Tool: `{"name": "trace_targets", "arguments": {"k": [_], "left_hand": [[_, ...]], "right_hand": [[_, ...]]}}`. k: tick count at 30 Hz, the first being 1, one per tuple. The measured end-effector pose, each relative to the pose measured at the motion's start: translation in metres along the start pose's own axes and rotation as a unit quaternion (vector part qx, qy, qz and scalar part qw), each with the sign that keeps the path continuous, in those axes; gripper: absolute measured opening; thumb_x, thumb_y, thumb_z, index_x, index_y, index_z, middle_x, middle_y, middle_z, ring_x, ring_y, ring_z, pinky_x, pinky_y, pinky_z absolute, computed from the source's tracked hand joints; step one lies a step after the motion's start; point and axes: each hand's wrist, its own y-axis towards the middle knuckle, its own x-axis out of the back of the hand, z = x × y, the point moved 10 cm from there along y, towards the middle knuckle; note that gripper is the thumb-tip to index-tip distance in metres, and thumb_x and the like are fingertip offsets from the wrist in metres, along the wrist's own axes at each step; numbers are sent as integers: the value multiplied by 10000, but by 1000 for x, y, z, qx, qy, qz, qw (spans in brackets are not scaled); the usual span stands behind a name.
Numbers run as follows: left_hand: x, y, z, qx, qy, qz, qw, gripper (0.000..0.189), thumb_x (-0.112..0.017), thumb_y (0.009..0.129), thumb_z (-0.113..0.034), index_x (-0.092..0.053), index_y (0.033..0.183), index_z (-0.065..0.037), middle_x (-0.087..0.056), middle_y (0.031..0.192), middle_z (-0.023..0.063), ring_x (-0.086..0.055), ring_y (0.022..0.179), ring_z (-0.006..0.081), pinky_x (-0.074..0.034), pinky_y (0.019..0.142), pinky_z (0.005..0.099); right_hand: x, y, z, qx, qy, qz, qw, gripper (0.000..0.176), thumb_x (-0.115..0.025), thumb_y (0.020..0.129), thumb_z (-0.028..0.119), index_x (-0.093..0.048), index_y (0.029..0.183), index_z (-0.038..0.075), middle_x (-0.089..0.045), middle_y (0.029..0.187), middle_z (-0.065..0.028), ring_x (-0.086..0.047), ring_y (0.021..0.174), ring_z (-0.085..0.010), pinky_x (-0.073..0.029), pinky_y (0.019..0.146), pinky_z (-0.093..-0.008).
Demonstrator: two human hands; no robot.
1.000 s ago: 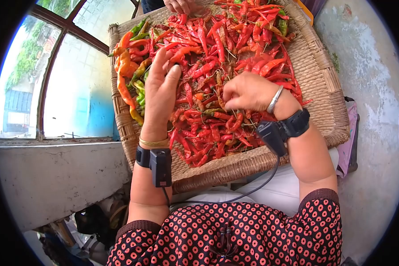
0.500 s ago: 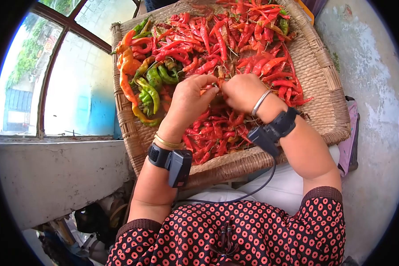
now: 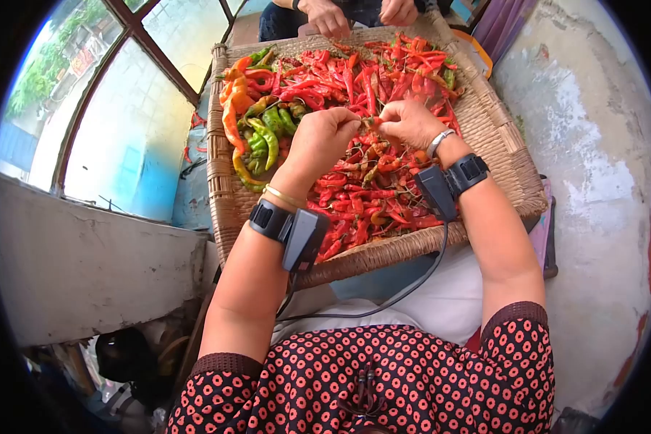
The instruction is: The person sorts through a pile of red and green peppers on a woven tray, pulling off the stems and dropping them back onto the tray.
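Note:
Above the heap of red chili peppers (image 3: 369, 199) my two hands come together fingertip to fingertip. My left hand (image 3: 321, 139) is closed in a pinch at the stem side of a small red chili pepper (image 3: 373, 121). From the other side my right hand (image 3: 412, 124) pinches the same pepper between thumb and fingers. Most of that pepper is hidden by my fingertips. Left of my left hand lie green peppers (image 3: 266, 141) and orange ones (image 3: 233, 105). All of them rest on a large woven tray (image 3: 503, 152).
Across the tray, another person's hands (image 3: 327, 16) are at its far edge. A window (image 3: 126, 119) and a low wall (image 3: 94, 267) are on the left, a plastered wall (image 3: 593, 145) on the right. A black cable (image 3: 383, 309) links the devices on my wrists.
My view has shifted, so the far edge of the tray and the other person's hands now show. My hands are slightly further apart, with the pepper visible between them.

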Motion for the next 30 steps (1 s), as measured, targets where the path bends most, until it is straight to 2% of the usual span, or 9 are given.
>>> {"name": "trace_targets", "arguments": {"k": [3,7,12,15,17,19,20,27,30], "left_hand": [[-6,3,33,72,-101,-8,992,171,-583,762,-167,-624,847,-25,-602,709,167,-598,670,295,-468,613,343],[4,1,43,34,-91,-78,992,187,-574,763,-191,-626,856,-38,-609,748,165,-595,719,301,-471,651,356],[-8,-5,49,62,93,21,993,194,-562,732,-239,-633,809,-75,-611,762,155,-589,749,315,-469,673,395],[-27,-10,51,60,151,82,983,182,-557,713,-235,-624,746,-68,-608,738,151,-592,738,316,-469,659,409],[-35,-14,53,53,187,108,975,169,-551,711,-224,-615,723,-69,-605,719,149,-590,728,318,-469,653,414],[-40,-15,56,51,203,117,971,163,-569,704,-232,-617,728,-78,-605,717,143,-588,728,318,-469,653,416],[-40,-18,52,35,199,115,973,168,-578,702,-237,-616,729,-75,-604,719,143,-588,732,315,-469,655,416],[-47,-21,37,8,227,139,964,194,-589,706,-236,-609,759,-50,-604,730,146,-590,733,321,-472,657,423],[-48,-21,34,8,238,128,963,189,-591,705,-224,-611,760,-44,-600,730,155,-591,726,318,-475,651,417]], "right_hand": [[-12,-16,3,-33,61,43,997,81,-549,778,72,-545,715,22,-521,556,-7,-488,470,-78,-393,435,-224],[-12,-29,-16,-65,-72,94,991,160,-591,681,166,-589,651,9,-563,556,-52,-528,539,-121,-421,512,-281],[8,-31,-11,-96,-170,153,969,144,-580,682,160,-594,616,33,-569,559,-47,-522,531,-87,-402,475,-265],[61,-11,-4,-87,139,-107,981,128,-580,756,165,-611,756,40,-608,682,-26,-527,541,-79,-412,464,-242],[66,0,-18,-67,192,-147,968,150,-580,783,173,-610,835,36,-610,738,-26,-539,561,-80,-435,486,-241],[46,18,-19,-18,-9,-94,995,193,-584,766,186,-614,888,39,-624,784,-70,-592,646,-149,-473,585,-287],[32,23,-1,104,-185,-78,974,242,-578,754,219,-615,936,64,-624,859,-119,-603,795,-247,-468,721,-339],[-22,50,-23,28,-332,-26,943,309,-519,795,339,-553,1024,135,-589,945,-171,-552,910,-330,-437,791,-428],[-22,54,-27,14,-323,-21,946,219,-499,783,199,-567,979,131,-598,917,-153,-561,894,-320,-450,765,-413]]}}
